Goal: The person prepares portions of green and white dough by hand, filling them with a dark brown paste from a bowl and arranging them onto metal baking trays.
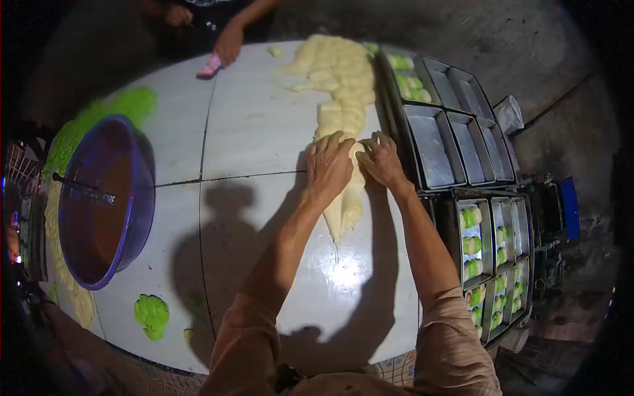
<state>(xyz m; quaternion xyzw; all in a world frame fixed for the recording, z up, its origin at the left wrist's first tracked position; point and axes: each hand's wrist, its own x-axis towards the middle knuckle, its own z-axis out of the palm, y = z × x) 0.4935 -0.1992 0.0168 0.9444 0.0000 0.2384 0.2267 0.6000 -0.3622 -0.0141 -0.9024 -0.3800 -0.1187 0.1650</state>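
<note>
A long sheet of pale yellow dough [347, 79] runs from the far edge of the white table down toward me, narrowing to a pointed near end. My left hand [329, 166] lies over the dough's left side, its fingers bent and pressing into it. From the right side my right hand [383, 162] grips the dough's edge with curled fingers. Between the two hands the dough is folded into a thick roll [353, 204], which reaches toward me below them. The fingertips are partly hidden in the dough.
A purple basin [142, 198] of brownish contents stands at left, with a dark-handled tool across its rim. Green dough [152, 317] lies nearby. At right are metal pans [432, 145], several holding green-and-cream dough pieces [472, 245]. Opposite, another person's hand [229, 45] holds a pink object [210, 66].
</note>
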